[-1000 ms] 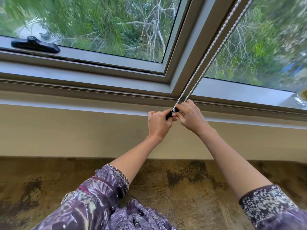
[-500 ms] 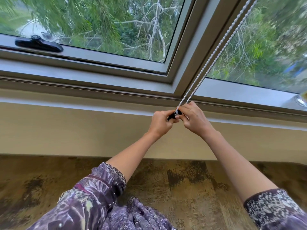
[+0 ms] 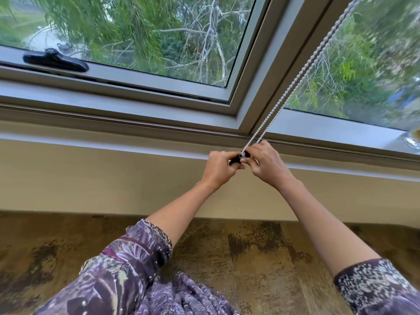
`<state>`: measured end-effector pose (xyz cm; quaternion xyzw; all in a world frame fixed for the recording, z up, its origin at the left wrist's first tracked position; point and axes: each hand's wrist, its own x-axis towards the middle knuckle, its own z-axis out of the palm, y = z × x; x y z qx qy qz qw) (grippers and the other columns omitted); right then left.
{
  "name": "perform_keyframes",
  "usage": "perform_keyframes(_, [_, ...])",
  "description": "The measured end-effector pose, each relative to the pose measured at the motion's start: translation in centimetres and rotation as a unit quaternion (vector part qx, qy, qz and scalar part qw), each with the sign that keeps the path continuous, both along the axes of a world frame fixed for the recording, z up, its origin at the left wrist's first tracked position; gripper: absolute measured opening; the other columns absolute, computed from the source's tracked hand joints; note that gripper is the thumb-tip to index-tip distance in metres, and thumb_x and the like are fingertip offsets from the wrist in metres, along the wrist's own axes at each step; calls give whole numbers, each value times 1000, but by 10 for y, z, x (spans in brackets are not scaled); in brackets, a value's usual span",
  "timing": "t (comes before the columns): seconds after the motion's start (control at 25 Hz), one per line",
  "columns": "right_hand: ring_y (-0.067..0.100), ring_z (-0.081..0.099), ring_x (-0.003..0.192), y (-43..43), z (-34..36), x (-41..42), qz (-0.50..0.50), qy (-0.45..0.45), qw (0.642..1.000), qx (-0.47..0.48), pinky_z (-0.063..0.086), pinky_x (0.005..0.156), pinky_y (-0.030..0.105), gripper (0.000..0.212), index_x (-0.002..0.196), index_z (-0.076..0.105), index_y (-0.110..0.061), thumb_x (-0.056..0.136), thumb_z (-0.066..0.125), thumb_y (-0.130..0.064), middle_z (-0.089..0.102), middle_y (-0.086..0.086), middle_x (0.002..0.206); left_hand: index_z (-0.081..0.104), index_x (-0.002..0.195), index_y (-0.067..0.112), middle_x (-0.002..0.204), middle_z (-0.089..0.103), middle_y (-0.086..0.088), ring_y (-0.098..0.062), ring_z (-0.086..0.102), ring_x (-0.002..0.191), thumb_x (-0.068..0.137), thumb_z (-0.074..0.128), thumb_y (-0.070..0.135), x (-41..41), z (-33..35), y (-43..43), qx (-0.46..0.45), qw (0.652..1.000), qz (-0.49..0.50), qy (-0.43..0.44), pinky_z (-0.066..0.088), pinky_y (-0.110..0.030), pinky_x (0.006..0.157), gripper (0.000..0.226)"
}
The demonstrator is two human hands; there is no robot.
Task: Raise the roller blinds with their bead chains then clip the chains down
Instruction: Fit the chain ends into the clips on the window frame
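Observation:
A white bead chain (image 3: 295,81) runs as two strands from the top right down along the grey window frame to a small black clip (image 3: 237,159) on the wall just under the sill. My left hand (image 3: 219,169) pinches the clip from the left. My right hand (image 3: 267,164) is closed on the chain's lower end at the clip, its fingers covering the loop. The blind itself is out of view; both panes are uncovered.
A black window latch (image 3: 55,60) sits on the frame (image 3: 159,85) at the upper left. A beige wall (image 3: 91,178) lies below the sill, with mottled brown floor (image 3: 250,258) beneath. A glass object (image 3: 412,139) rests on the sill at the far right.
Both hands stay together at the clip and the chain. The view has tilted slightly, so the hands appear a little lower and further right.

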<state>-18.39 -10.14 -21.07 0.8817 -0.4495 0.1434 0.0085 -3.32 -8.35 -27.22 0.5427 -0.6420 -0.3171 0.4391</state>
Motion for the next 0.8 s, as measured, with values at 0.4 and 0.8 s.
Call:
perform_keyframes(0.4, [23, 39, 75, -5, -3, 7, -36, -2, 999, 5, 36, 69, 32, 16, 85, 63, -2, 86, 63, -18, 63, 14, 77, 75, 94, 29, 69, 74, 0, -22, 62, 66, 78, 71, 26, -10, -4, 2, -25, 995, 94, -32, 41, -33, 83, 17])
perform_keyframes(0.8, [24, 64, 92, 14, -19, 8, -66, -167, 982, -58, 53, 82, 33, 27, 109, 69, -12, 82, 67, -8, 72, 2, 107, 75, 97, 25, 90, 77, 3, -13, 70, 87, 76, 75, 33, -10, -5, 0, 57, 995, 73, 43, 52, -34, 85, 23])
